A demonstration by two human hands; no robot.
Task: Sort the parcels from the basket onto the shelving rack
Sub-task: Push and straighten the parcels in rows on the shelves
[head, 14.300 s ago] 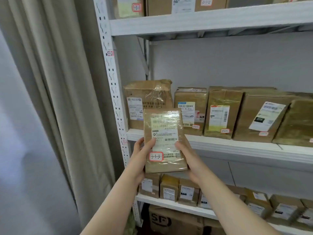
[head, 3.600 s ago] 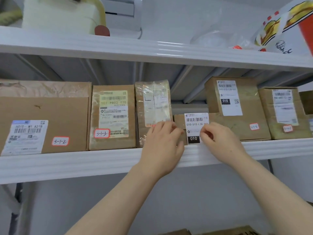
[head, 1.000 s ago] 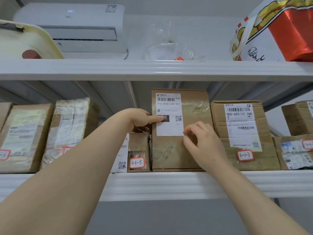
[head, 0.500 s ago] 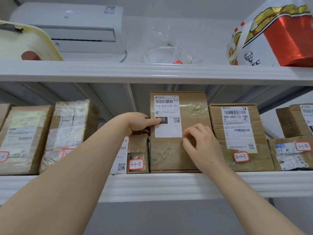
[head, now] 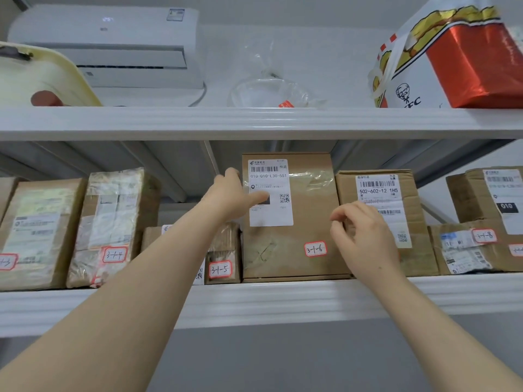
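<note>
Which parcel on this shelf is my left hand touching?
The tall box tagged 3-1-6: your left hand grips its left edge, thumb on its white label. It is the tallest there.

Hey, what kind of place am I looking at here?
Probably a parcel pickup point or courier storeroom. Taped cardboard parcels with barcode shipping labels stand in a row on a white metal shelf, and most carry a handwritten red-edged number sticker, such as 3-1-6.
</note>
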